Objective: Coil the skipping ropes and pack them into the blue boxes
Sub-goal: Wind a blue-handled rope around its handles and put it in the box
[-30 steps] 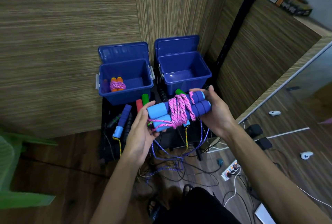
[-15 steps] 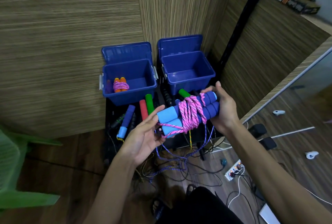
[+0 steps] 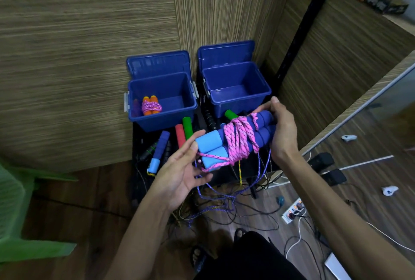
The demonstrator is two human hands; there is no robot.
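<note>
A coiled skipping rope (image 3: 235, 140) with two blue foam handles side by side and pink cord wound round their middle is held in front of me. My right hand (image 3: 281, 131) grips the dark-blue end. My left hand (image 3: 182, 171) is open, palm up, fingertips touching the light-blue end. Two open blue boxes stand against the wall. The left box (image 3: 134, 120) holds an orange-handled rope (image 3: 151, 105) wrapped in pink cord. Nothing shows inside the right box (image 3: 267, 90).
Loose ropes lie on a black stand below the boxes: a blue-handled one (image 3: 158, 152), a red handle (image 3: 179, 135), green handles (image 3: 187, 128). Tangled purple cord (image 3: 215, 201) and cables hang to the wooden floor. A power strip (image 3: 294, 210) lies right; a green chair (image 3: 13, 210) stands left.
The bundle has drifted slightly right and up with my right hand. My left hand has opened and dropped lower, now only touching the light-blue end with its fingertips.
</note>
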